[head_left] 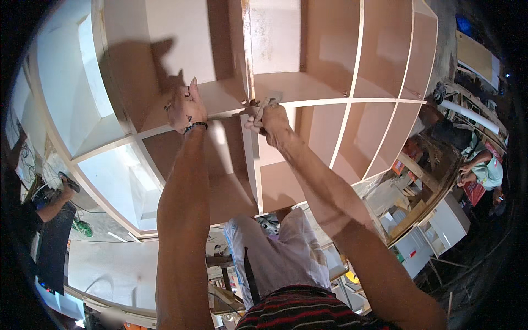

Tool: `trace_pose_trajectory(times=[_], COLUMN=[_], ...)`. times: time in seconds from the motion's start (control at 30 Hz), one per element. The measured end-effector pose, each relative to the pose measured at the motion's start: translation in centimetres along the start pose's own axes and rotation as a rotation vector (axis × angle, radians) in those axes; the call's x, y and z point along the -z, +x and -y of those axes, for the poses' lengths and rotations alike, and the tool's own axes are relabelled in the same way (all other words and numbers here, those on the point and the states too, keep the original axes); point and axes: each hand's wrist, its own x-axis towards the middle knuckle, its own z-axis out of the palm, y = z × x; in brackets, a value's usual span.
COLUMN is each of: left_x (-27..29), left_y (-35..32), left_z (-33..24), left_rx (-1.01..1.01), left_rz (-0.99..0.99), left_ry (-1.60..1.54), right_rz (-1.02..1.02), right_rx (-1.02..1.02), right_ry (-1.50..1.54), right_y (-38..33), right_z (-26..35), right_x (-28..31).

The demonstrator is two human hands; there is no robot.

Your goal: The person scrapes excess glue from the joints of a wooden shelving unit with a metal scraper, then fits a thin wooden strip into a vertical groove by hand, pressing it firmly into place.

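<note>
Head view: my right hand is clamping crumpled greyish rag at central upright, seemingly bunching it for firm pressure. My left hand is lying left of upright, near shelf edge, probably for bracing; cannot tell whether fingers are gripping.

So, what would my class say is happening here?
Someone is working at a pale-edged cubby shelving unit. The right hand has a crumpled greyish piece, perhaps a rag, in its grip, beside an upright. The left hand is at a shelf's front edge, left of that upright. A co-worker is off to the right.
</note>
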Motion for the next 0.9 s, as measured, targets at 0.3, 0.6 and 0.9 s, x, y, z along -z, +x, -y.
trace_pose_trajectory(times=[0.3,0.6,0.9], left_x=[-2.3,-1.8,0.0], left_y=[0.9,-1.0,-1.3], left_z=[-0.1,-1.6,-1.3], left_rx=[-0.062,0.068,0.005], left_rz=[-0.079,0.035,-0.091], left_ry=[-0.051,-0.101,-0.134], right_rz=[0.009,-0.003,-0.170], right_rx=[0.056,0.265,0.725], right_ry=[-0.063,0.048,-0.086], right_y=[1.9,-0.2,-3.8], right_z=[-0.3,-0.7,-13.1], right_x=[-0.8,5.3,25.9])
